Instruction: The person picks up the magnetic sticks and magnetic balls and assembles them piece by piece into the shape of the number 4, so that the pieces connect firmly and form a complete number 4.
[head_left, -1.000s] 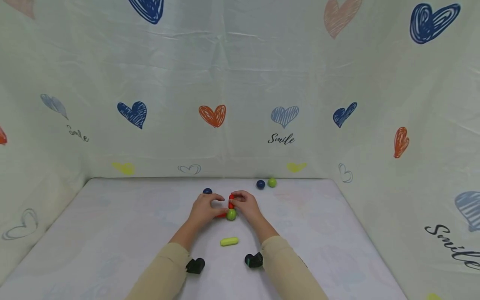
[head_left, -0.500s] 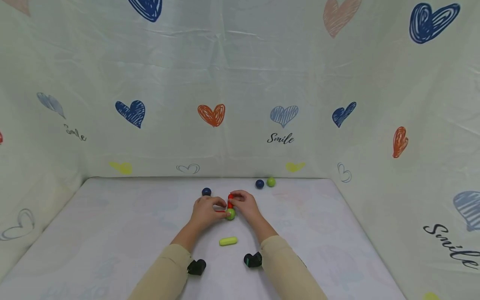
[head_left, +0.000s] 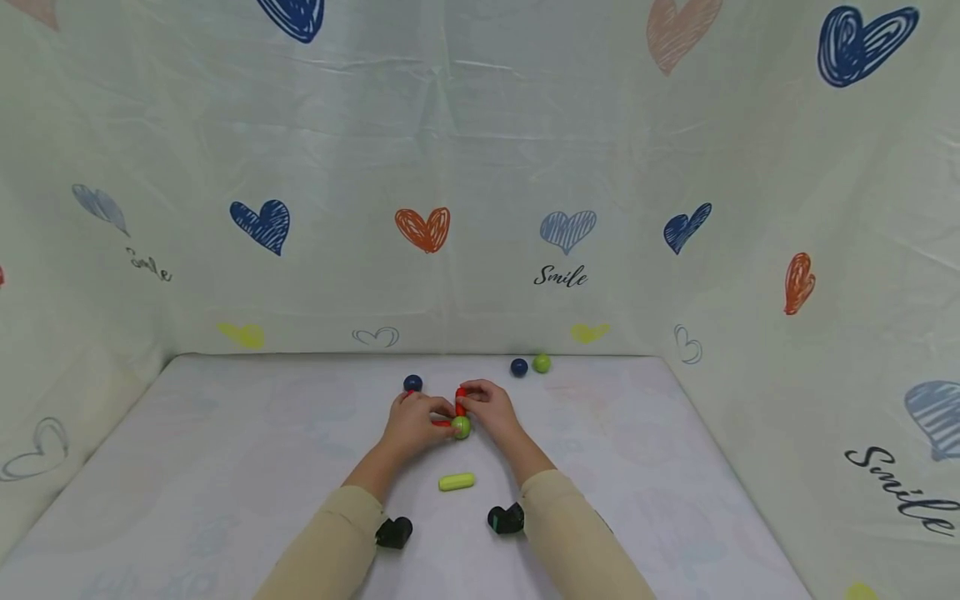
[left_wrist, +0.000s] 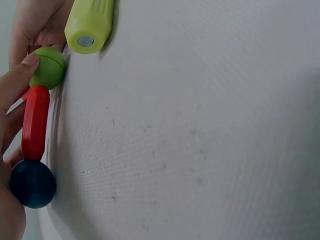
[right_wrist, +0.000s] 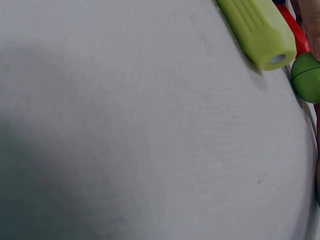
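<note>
My left hand [head_left: 408,423] holds a joined piece, its thumb on the green ball [left_wrist: 50,67] and its fingers curled behind. From that ball a red magnetic stick [left_wrist: 36,122] runs to a dark blue ball [left_wrist: 33,183] near the palm, hidden by the hand in the head view. My right hand [head_left: 489,406] pinches a second red magnetic stick [head_left: 461,403], which meets the green ball and points away from me. Beyond the left knuckles sits another blue ball [head_left: 412,383], with a bit of red showing beside it.
A yellow-green magnetic stick [head_left: 457,482] with a silver disc in its end lies between the forearms. Toward the back edge, a blue ball [head_left: 519,367] and a green ball [head_left: 542,363] stand side by side. The white table [head_left: 637,500] meets a heart-printed curtain [head_left: 480,300].
My left thumb has shifted right onto the green ball. The blue ball beyond the left hand shows more fully, now with red beside it. My right hand has hardly moved.
</note>
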